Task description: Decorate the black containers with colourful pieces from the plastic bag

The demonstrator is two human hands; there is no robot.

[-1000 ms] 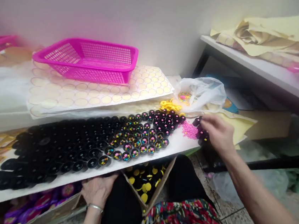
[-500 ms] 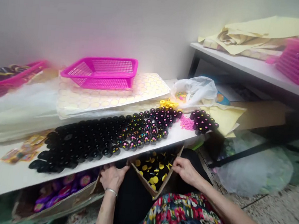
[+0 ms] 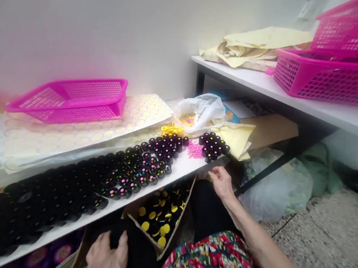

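My right hand [image 3: 222,183] hovers just below the front edge of the white table [image 3: 180,168], over my right knee, fingers loosely bent and apart. Nothing shows in it. Nearest to it on the table is a cluster of small round black cups [image 3: 211,145] with pink or yellow dots in them, beside a heap of tiny pink pieces [image 3: 195,149]. My left hand [image 3: 108,255] rests by my left knee, thumb and fingers apart, holding nothing visible. Between my legs stands a cardboard box [image 3: 169,246] of black and yellow round pieces [image 3: 165,228].
Long rows of black cups [image 3: 64,190] fill the table's front. Behind them are a pink basket [image 3: 83,98], yellow pieces [image 3: 172,130] and a white plastic bag [image 3: 205,111]. A higher shelf [image 3: 245,79] with pink baskets [image 3: 334,80] juts in at right. Purple items [image 3: 62,253] lie below left.
My right hand has left the cardboard box's edge and risen toward the table edge. My left hand has moved lower and left. The view has swung right.
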